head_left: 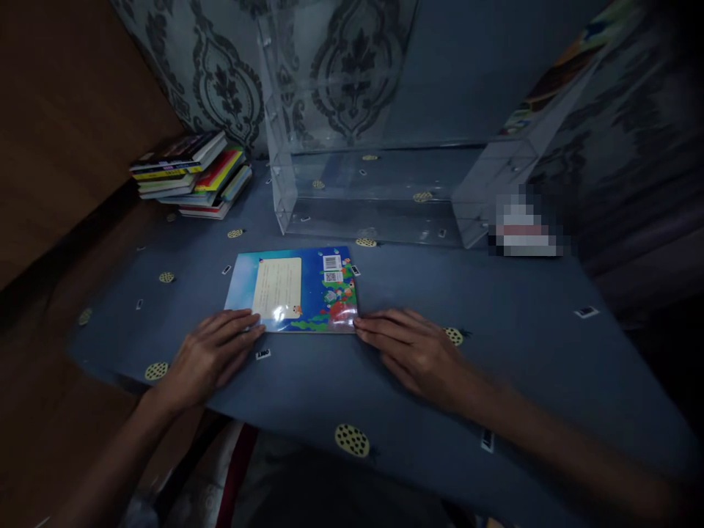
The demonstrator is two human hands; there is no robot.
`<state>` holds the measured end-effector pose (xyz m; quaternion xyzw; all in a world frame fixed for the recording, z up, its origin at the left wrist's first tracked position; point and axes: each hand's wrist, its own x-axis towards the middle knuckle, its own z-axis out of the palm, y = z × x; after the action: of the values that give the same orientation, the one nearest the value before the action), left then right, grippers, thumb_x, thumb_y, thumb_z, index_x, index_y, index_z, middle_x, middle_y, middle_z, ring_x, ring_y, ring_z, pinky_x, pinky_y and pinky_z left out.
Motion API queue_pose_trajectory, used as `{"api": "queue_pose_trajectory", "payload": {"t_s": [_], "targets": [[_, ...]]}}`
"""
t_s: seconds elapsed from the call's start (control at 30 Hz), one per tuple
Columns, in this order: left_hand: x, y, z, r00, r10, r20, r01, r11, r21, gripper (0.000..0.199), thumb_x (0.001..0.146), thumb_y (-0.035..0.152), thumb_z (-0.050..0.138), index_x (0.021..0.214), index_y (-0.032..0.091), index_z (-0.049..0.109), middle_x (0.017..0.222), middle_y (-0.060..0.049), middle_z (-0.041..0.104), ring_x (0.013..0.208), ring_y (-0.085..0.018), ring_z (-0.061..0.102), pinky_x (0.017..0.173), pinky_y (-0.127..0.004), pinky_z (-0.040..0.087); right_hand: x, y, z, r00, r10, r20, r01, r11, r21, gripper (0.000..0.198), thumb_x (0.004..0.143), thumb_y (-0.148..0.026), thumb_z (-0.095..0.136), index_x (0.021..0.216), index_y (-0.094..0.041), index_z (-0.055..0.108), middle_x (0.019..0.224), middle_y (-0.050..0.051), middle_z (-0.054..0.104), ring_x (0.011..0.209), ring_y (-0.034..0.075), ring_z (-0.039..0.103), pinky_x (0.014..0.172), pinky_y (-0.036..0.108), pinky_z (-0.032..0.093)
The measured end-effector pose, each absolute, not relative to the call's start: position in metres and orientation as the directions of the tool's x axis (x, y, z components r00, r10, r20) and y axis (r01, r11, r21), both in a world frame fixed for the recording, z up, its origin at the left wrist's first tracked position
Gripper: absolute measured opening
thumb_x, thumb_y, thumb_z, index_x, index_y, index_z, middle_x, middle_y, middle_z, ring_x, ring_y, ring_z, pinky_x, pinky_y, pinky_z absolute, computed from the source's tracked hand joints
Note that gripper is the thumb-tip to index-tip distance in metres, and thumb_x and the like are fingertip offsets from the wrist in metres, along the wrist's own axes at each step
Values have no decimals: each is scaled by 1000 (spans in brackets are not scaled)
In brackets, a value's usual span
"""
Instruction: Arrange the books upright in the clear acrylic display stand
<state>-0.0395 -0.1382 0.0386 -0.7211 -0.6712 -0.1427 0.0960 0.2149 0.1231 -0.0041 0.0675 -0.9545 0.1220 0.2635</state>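
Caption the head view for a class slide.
Left hand and right hand touch a blue book lying flat before a clear rack.

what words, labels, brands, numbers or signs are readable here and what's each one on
No text reads with certainty.
Book: barcode and square code visible; panel print too small.
Book stack: spine lettering too small and blurred.
Tablecloth: small white patches carry dark marks, unclear.
Pixelated patch, right: nothing legible.
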Motion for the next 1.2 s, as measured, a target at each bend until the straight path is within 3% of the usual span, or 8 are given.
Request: {"api": "queue_pose_trajectory", "payload": {"t_s": [0.23,0.43,0.67,0.77,0.87,1.0,1.1,1.2], "targets": [[-74,-120,43,-177,946,270,961,108,254,33,101,39,49,107,22,77,120,-10,74,108,-25,70,94,-40,57,207,108,8,-864,-26,503,-130,976,-173,24,95,-12,50,105,-15,72,105,11,78,94,24,68,81,40,53],[-128,-59,40,-440,889,129,882,400,249,66,92,58,41,137,13,60,135,-17,65,125,-35,60,107,-49,47,200,96,17,-894,31,446,-28,992,-124,23,98,-17,55,116,-12,68,88,8,74,83,23,62,81,38,47],[-142,-52,47,-458,886,71,844,408,349,73,80,72,50,124,16,66,110,-13,71,99,-33,65,88,-45,53,200,90,15,-891,57,450,16,996,-92,19,98,-23,63,110,-12,69,89,9,73,88,23,62,87,38,47],[-139,-67,53,-543,840,-18,706,468,531,71,71,75,62,113,18,70,87,-7,69,82,-28,65,72,-37,54,203,91,14,-890,50,453,0,994,-110,32,96,-30,67,120,-10,66,93,10,73,92,24,63,91,40,48],[-123,-90,60,-600,775,-197,433,522,735,68,62,71,76,109,21,73,94,-7,74,81,-26,69,64,-32,56,206,92,13,-898,37,439,-16,993,-117,46,94,-37,71,129,-10,62,99,11,74,98,25,64,97,44,48],[-91,-121,70,-544,710,-446,64,565,822,59,53,56,88,104,28,78,95,-6,79,70,-25,72,58,-33,59,208,94,14,-912,46,408,-22,987,-160,58,90,-47,73,134,-12,60,104,12,74,103,27,63,100,49,49],[-70,-132,76,-569,697,-435,-36,508,861,33,50,46,88,71,23,78,67,-5,74,57,-22,68,53,-31,58,210,96,14,-925,35,379,-47,978,-205,71,86,-54,75,139,-11,56,111,14,72,108,29,62,102,52,49],[-54,-131,78,-691,631,-352,-87,411,908,18,59,38,82,68,24,76,66,-2,73,58,-21,68,53,-30,59,211,97,15,-931,21,365,-70,970,-235,81,84,-59,73,146,-12,50,118,16,68,112,31,59,102,55,50]]}}
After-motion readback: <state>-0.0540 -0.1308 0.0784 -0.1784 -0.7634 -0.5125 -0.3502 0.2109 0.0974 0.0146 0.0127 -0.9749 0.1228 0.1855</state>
